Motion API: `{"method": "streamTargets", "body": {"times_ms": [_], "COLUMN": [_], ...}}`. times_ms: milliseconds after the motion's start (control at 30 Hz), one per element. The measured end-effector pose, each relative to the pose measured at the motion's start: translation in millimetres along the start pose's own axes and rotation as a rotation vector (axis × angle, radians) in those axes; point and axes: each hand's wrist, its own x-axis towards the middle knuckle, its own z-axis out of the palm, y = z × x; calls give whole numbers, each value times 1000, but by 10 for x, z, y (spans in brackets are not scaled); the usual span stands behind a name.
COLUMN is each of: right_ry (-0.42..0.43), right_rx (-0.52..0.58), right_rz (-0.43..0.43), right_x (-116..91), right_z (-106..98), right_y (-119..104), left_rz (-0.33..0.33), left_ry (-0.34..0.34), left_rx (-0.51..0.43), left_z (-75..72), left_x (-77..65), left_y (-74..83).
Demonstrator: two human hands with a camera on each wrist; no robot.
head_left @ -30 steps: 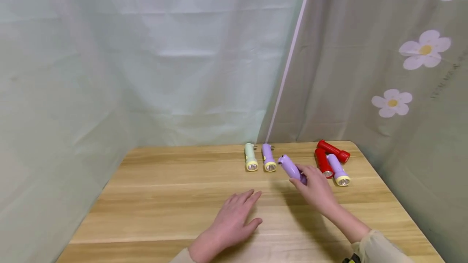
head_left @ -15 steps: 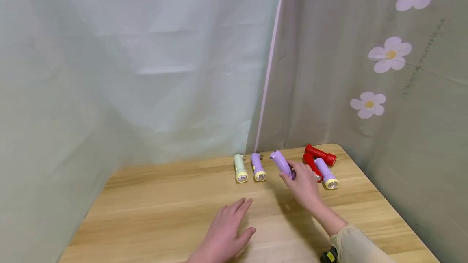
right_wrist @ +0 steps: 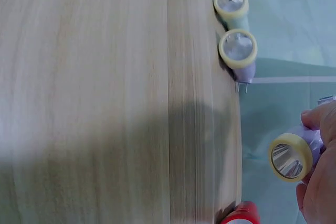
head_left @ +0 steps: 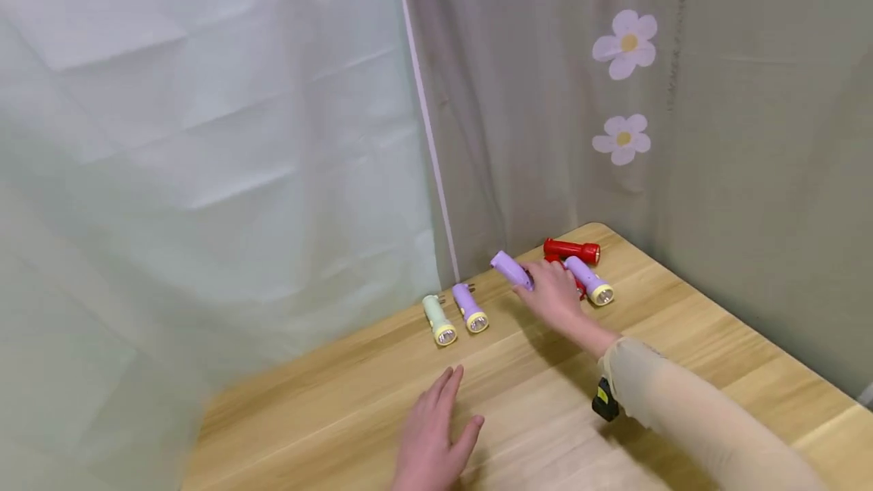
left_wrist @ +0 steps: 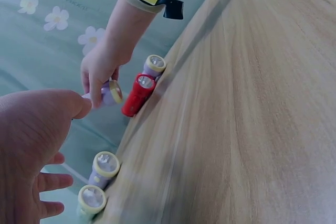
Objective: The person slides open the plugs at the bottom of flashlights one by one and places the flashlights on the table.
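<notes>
As the left hand (head_left: 433, 430) spreads straight fingers over the table (head_left: 320, 430), the right hand (head_left: 551, 295) grips a purple torch (head_left: 509, 269) above the wood, at one o'clock from the left. Toward eight o'clock of that torch, a green torch (head_left: 436, 317) and a second purple torch (head_left: 467, 304) lie side by side near the far edge. Toward three o'clock, a third purple torch (head_left: 581, 273) lies with two more, a red torch (head_left: 571, 251) and a second red torch (left_wrist: 137, 97), the latter partly hidden behind the gripping hand in the head view.
</notes>
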Motion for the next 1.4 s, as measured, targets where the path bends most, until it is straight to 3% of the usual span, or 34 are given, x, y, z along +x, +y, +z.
{"method": "streamTargets", "body": {"times_ms": [233,500,700,833,1033,1200,1400], "right_ry": [-43,-1,-41,-71,-145,-212,-253], "right_rx": [-4,35,77,178,392,639,800], "right_rz": [-9,8,38,80,150,198,241], "right_x": [46,77,57,25,122,217,261], "right_z": [102,247,349,418,346,234,191], "right_y": [-89,-229,-327,-393,-409,-408,-415], "left_rz": [-45,-51,-45,-25,-41,-52,-75], "left_ry": [0,1,-17,-13,-11,-9,-38], "left_rx": [-5,17,31,61,66,30,-6], "left_z": [-68,-200,-276,-321,-393,-409,-397], "left_x": [-50,-72,-133,-190,-146,-71,-35], "left_y": [-117,-253,-333,-385,-364,-318,-291]}}
